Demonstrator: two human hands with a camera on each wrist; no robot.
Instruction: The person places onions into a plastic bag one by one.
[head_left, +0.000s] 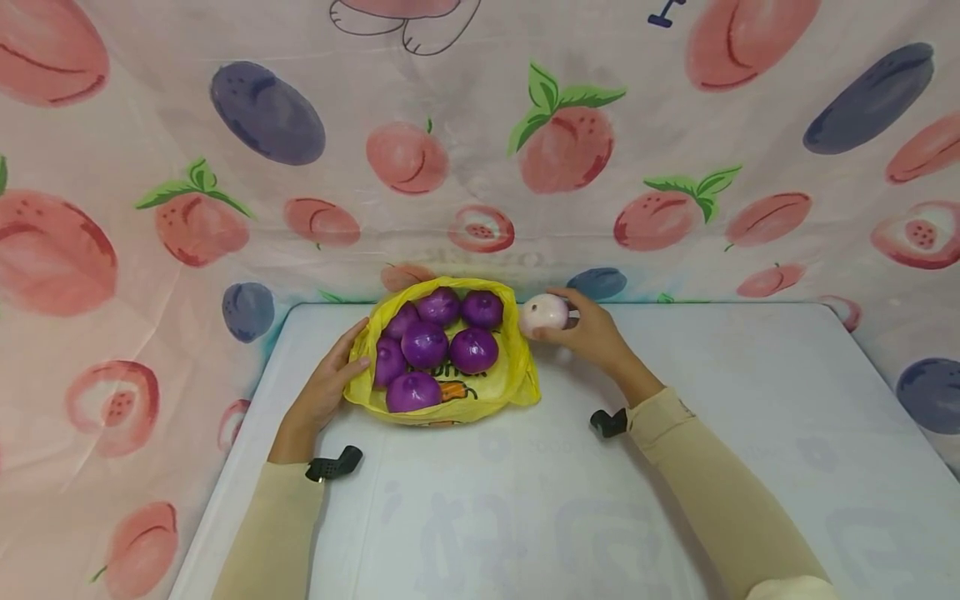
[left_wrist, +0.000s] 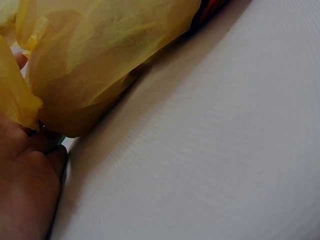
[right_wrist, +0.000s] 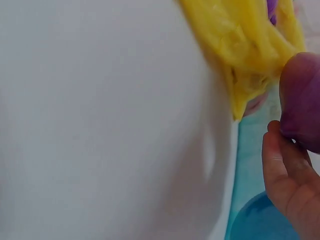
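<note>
A yellow plastic bag (head_left: 517,379) lies with its mouth open on the white table, several purple onions (head_left: 424,345) inside it. At the bag's left side, my left hand (head_left: 327,377) holds the rim, thumb over the edge. The left wrist view shows this hand (left_wrist: 27,182) low against the yellow plastic (left_wrist: 110,60), partly covered by a fold. My right hand (head_left: 588,332) grips another onion (head_left: 544,314) just beyond the bag's right rim. That onion looks pale in the head view but purple (right_wrist: 302,102) in the right wrist view, above the fingers (right_wrist: 274,157).
Behind the table's far edge hangs a fruit-printed cloth (head_left: 480,167), which also covers the left side. The white tabletop (head_left: 480,500) stretches in front of the bag and to its right. Black wrist devices (head_left: 335,463) sit at both sleeve cuffs.
</note>
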